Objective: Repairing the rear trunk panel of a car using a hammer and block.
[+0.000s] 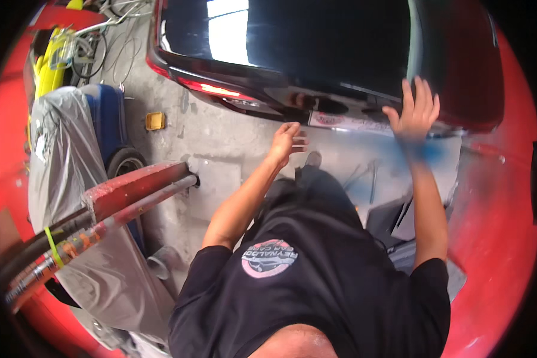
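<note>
A black car [316, 42] fills the top of the view, with a lit red tail lamp [218, 89] and a plate [346, 122] along its lower rear. My right hand [413, 110] is raised at the car's rear, to the right of the plate, fingers spread and holding nothing; whether it touches the car I cannot tell. My left hand [286, 143] is just below the bumper, left of the plate, its fingers loosely bent and apart with nothing visible in them. A blue band or blur [417, 149] shows around my right wrist.
A red post-like bar [134, 185] with a metal tube reaches in from the lower left. Beside it are a grey cover [65, 149], a blue bin [104, 116] with a wheel, yellow equipment [51, 65], cables and a small yellow container [155, 121]. Red surfaces [495, 238] curve along both sides.
</note>
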`<state>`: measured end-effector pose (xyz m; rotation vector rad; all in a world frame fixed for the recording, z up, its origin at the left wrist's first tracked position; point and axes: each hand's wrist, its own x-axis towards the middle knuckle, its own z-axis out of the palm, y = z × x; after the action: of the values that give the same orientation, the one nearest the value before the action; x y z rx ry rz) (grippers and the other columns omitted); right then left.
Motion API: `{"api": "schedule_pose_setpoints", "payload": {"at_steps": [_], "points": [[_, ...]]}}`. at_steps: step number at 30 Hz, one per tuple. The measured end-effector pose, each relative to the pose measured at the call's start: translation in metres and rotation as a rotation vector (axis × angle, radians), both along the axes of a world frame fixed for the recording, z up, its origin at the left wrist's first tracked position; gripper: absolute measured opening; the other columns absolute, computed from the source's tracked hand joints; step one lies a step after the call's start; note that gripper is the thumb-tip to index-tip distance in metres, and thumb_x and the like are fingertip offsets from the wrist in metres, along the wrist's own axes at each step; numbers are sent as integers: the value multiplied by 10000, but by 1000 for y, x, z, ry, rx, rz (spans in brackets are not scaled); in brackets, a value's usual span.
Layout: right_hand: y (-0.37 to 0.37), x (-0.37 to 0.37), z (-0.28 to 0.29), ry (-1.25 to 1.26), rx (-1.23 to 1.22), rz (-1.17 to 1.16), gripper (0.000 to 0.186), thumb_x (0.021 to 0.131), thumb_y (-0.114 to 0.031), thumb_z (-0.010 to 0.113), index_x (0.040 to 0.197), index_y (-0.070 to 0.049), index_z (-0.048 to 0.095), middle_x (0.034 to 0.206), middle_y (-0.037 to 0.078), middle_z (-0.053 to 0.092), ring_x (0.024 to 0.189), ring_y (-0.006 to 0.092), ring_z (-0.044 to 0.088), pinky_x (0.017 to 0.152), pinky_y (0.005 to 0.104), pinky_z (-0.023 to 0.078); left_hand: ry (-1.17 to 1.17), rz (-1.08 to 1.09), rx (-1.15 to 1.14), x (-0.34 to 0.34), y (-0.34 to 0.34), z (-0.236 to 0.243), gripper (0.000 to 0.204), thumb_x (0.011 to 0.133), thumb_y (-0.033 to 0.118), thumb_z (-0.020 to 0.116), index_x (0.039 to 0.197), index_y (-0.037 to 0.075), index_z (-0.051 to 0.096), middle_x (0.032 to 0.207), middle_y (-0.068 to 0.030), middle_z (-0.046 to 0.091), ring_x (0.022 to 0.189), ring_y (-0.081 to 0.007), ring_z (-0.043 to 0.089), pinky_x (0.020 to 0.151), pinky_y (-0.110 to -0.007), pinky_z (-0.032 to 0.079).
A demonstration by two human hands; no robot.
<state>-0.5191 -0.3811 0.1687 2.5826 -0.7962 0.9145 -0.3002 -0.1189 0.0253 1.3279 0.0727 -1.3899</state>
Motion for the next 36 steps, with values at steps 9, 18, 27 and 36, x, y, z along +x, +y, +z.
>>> {"api": "schedule_pose_setpoints", "payload": {"at_steps": [9,18,27,36], "points": [[2,-16,8,38,134,36,771,874,-641,659,1505,-220,519,1530,125,468,1413,334,433,1171,600,269,-488,-1313,-55,-110,72,-106,656,932,476,685,1363,-11,598,1353,-254,638,1257,-395,612,1042,-453,489],[15,-16,30,188,-6,-27,653,852,-470,743,1358,-76,622,1349,240,603,1286,375,584,1133,546,393,-318,-1500,-343,-169,165,-153,495,786,320,658,1133,-31,690,1073,-271,688,1053,-398,678,881,-459,535],[-15,-61,14,244,181,-50,867,817,-603,711,1500,-111,503,1550,213,441,1452,439,389,1212,613,248,1,-1148,-203,-142,153,-114,143,947,72,655,1040,-4,732,905,-65,730,853,-146,677,792,-302,538],[-54,-83,-42,-172,-124,128,852,764,-611,738,1420,-92,577,1420,185,520,1331,388,491,1148,606,307,-40,-32,7,-90,-41,-191,512,1057,299,529,1462,4,429,1392,-208,574,1176,-365,642,969,-471,554]]}}
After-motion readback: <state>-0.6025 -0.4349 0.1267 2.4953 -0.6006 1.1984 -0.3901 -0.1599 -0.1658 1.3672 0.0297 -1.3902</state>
